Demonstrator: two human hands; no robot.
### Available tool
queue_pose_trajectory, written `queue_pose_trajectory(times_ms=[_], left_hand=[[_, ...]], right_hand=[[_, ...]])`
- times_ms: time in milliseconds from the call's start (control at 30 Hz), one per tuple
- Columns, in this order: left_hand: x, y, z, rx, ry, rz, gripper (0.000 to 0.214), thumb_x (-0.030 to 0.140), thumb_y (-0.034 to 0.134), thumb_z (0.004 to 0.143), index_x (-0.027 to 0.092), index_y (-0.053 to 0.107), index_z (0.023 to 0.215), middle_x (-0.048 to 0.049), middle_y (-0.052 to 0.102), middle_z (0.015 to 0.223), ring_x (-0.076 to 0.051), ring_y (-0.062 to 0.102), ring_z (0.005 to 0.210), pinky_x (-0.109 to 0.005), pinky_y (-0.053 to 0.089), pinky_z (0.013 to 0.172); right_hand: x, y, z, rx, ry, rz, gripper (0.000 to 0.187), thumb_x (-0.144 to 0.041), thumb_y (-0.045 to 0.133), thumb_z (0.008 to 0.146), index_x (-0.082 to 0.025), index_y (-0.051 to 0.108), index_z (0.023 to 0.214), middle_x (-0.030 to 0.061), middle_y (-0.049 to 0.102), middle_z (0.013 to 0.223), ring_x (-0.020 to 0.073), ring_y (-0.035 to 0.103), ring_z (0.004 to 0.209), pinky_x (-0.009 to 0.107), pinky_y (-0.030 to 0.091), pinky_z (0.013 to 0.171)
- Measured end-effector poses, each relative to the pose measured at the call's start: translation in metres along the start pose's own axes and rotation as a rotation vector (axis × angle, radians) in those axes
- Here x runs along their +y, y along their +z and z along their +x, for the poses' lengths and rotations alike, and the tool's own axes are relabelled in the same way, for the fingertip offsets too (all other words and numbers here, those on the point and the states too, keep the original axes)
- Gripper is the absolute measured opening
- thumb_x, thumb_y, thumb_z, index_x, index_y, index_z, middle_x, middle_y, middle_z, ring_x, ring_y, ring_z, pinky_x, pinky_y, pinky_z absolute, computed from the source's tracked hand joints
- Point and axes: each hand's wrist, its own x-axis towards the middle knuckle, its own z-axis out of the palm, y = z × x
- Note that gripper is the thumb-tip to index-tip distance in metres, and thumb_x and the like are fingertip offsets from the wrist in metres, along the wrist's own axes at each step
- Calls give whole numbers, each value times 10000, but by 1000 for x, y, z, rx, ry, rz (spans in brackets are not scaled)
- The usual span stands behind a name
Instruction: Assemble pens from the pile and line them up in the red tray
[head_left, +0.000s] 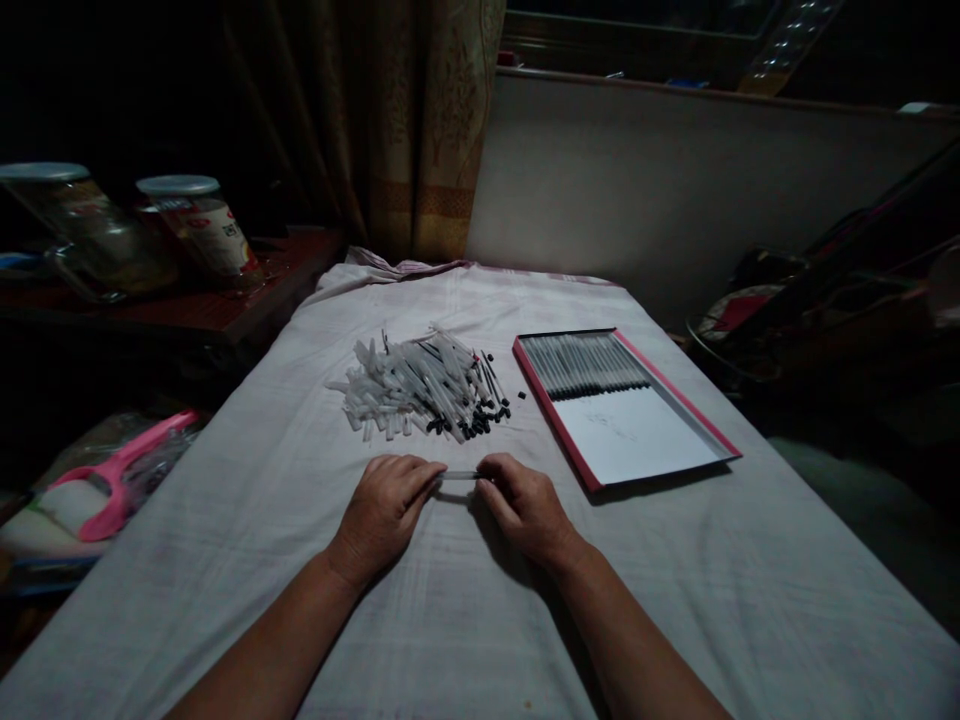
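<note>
My left hand (386, 510) and my right hand (525, 505) rest on the white cloth (247, 520), fingers pinched on the two ends of one clear pen barrel (457, 475) held level between them. Just beyond lies a heap of clear pen parts (409, 385), with thin black refills and small black caps (480, 420) along its right edge. To the right, a flat red-rimmed tray (637, 440) holds a row of assembled pens (585, 362) at its far end.
A dark side table (187, 310) at the left carries two lidded jars (199, 235). Below it lies a pink-handled tool (120, 475). A curtain (420, 130) and a pale wall stand behind. Dark clutter (810, 300) fills the right side.
</note>
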Motion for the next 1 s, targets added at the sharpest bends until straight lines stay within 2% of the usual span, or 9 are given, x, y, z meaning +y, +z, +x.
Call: queue_pose_trajectory(times_ms=[100, 200, 267, 400, 567, 700, 833, 933, 1000], left_hand=[[1, -1, 0, -11, 6, 0, 220, 254, 492, 976, 199, 663, 1103, -59, 714, 937, -201, 647, 860, -367, 453, 789], [1, -1, 1, -8, 10, 2, 219, 251, 494, 976, 195, 659, 1108, -60, 716, 936, -200, 650, 868, -366, 454, 798], [0, -1, 0, -6, 7, 4, 217, 247, 493, 976, 195, 659, 1106, -60, 717, 940, -199, 652, 870, -366, 457, 796], [0, 0, 0, -8, 8, 7, 214, 243, 500, 971, 191, 662, 1101, -65, 718, 944, -200, 655, 868, -366, 461, 792], [0, 0, 0, -9, -7, 7, 216, 251, 502, 970, 204, 666, 1102, -64, 719, 942, -203, 654, 865, -371, 464, 789], [0, 0, 0, -13, -15, -2, 228, 256, 491, 972, 206, 669, 1108, -70, 718, 946, -206, 652, 873, -376, 468, 800], [0, 0, 0, -12, -16, -5, 235, 259, 491, 971, 219, 674, 1113, -69, 720, 942, -203, 655, 874, -374, 471, 806], [0, -1, 1, -6, 0, -3, 235, 259, 494, 971, 219, 671, 1121, -67, 721, 946, -204, 657, 872, -372, 472, 798], [0, -1, 1, -4, 4, 0, 232, 256, 494, 972, 211, 669, 1118, -67, 722, 945, -204, 657, 868, -373, 471, 794]], right_hand=[[0, 0, 0, -19, -12, -37, 197, -266, 463, 944, -209, 625, 848, 33, 682, 737, 153, 626, 660, 247, 455, 637], [1, 0, 0, -27, 17, -7, 145, -290, 527, 919, -201, 631, 968, 35, 699, 768, 164, 647, 680, 252, 467, 643], [1, 0, 0, -16, 21, 25, 202, -275, 554, 894, -189, 610, 1068, 45, 713, 821, 170, 659, 704, 259, 479, 659], [2, -1, -1, -14, -4, -4, 167, -257, 480, 929, -198, 635, 907, 46, 698, 780, 166, 652, 700, 260, 479, 662], [2, 0, 0, -23, 26, 31, 206, -270, 553, 899, -207, 611, 1086, 35, 717, 823, 162, 658, 703, 258, 485, 663], [2, -1, -1, -18, -1, 1, 156, -267, 494, 930, -211, 640, 932, 44, 707, 800, 168, 655, 715, 262, 481, 674], [2, -2, -1, -23, 17, 6, 178, -276, 539, 907, -213, 617, 1054, 33, 712, 815, 165, 657, 711, 254, 483, 667], [2, -2, 0, -28, -22, -36, 157, -257, 483, 933, -212, 632, 940, 41, 705, 802, 164, 652, 715, 254, 476, 671], [2, -2, 0, -35, -15, -45, 150, -276, 501, 933, -208, 634, 950, 40, 705, 786, 166, 651, 707, 253, 473, 663]])
